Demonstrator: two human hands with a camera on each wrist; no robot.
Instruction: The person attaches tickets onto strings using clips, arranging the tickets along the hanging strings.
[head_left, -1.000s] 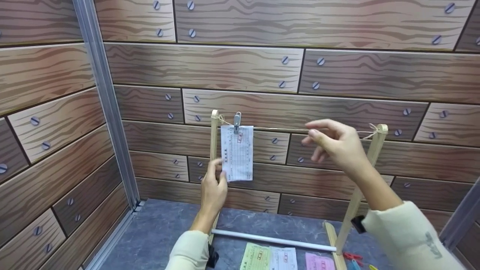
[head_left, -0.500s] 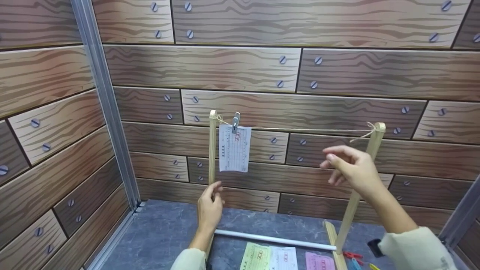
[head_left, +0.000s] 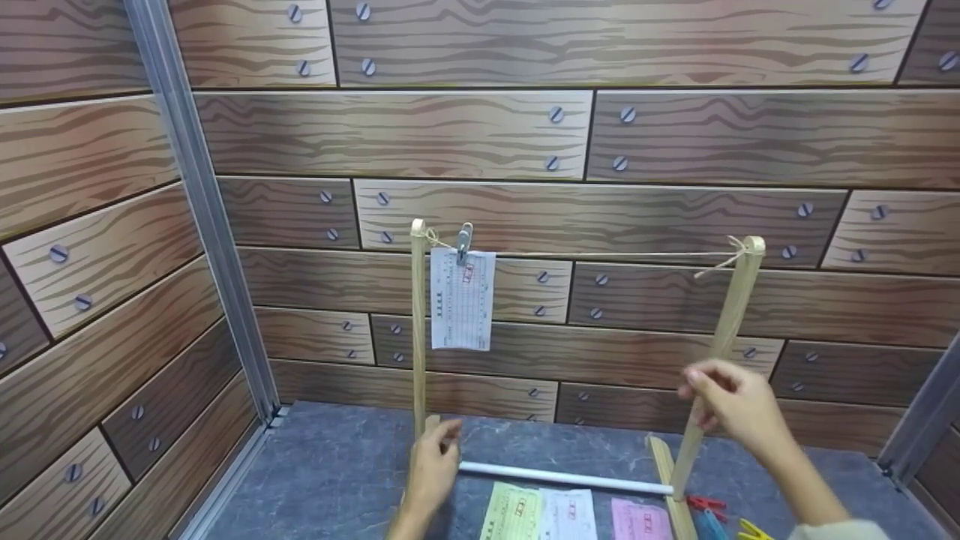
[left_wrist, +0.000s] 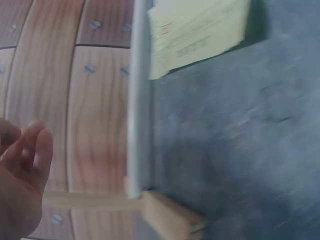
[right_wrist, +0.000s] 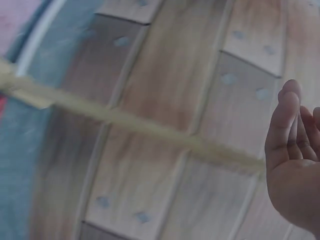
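Observation:
A printed white slip (head_left: 462, 304) hangs from a string (head_left: 600, 253) by a grey clip (head_left: 464, 244), close to the left wooden post (head_left: 419, 322). Below that slip my left hand (head_left: 435, 469) is in front of the post's foot, fingers loosely bent and holding nothing. My right hand (head_left: 739, 409), also holding nothing, overlaps the right wooden post (head_left: 731, 319), its thumb and index finger close together. On the table lie a green slip (head_left: 513, 510), a second white slip (head_left: 568, 514) and a pink slip (head_left: 640, 519). The left wrist view shows the green slip (left_wrist: 197, 37) beyond the white rod (left_wrist: 135, 115).
A white rod (head_left: 562, 477) joins the feet of the two posts. Right of the frame lie a red clothespin (head_left: 706, 505), a blue one (head_left: 711, 525) and a yellow one (head_left: 752, 530). Wood-patterned walls (head_left: 480, 135) stand behind and at the left of the grey table (head_left: 322, 457).
Both hands have moved down: the left away from the hanging slip, the right away from the string. The white slip stays clipped on the string.

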